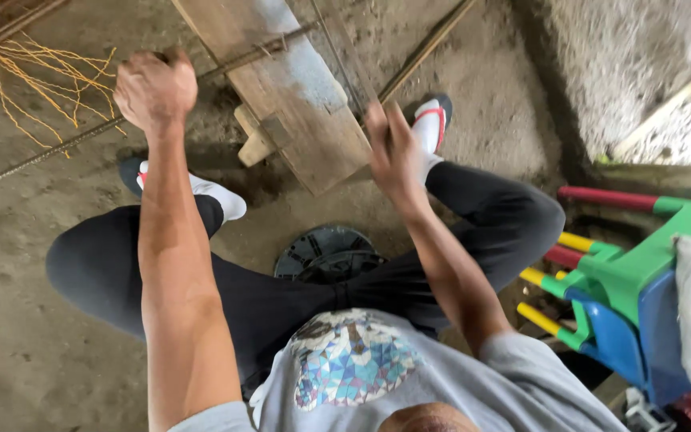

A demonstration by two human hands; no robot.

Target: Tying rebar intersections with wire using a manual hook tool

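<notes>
- On the dirt floor (pixel 33 352), the person sits low with the knees spread wide, and the feet stand on either side of a wooden plank (pixel 297 104) that lies slanted in front of them.
- Across the plank runs a long steel rod (pixel 57 148), from the lower left up to the right; it rests on the wood and a second thin rod (pixel 425 52) lies near it.
- The left hand (pixel 153 88) is closed into a fist around the long rod, just left of the plank, so the rod is held firmly there.
- The right hand (pixel 389 152) is raised over the near end of the plank, and it is blurred; I cannot tell if it pinches something.
- I think a good way here is to keep the fist close to the plank, so the rod does not roll, and to keep the feet clear.
- A bundle of thin yellow wires (pixel 33 72) lies at the far left, well apart from both hands.
</notes>
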